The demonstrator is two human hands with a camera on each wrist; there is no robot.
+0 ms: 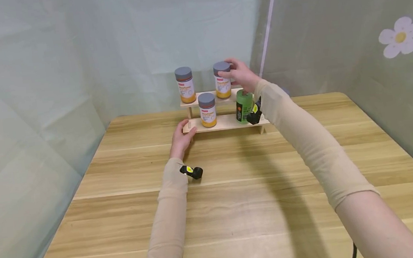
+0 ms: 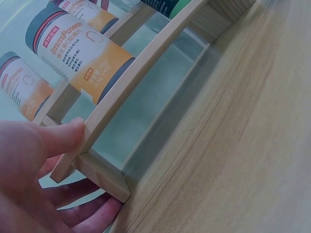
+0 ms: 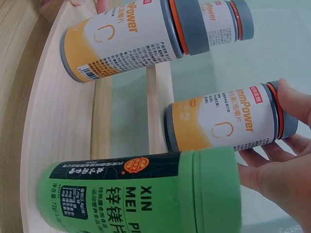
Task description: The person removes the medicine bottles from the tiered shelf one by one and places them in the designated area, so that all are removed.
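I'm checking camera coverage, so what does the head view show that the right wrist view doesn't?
Only the head view shows the whole two-tier wooden rack on the table, and the left hand holding the rack's left end. Only the right wrist view shows label print, such as the green bottle lettering. Both show the right hand gripping the upper-right orange bottle.

Both arms wear beige sleeves and small black wrist cameras marked yellow.
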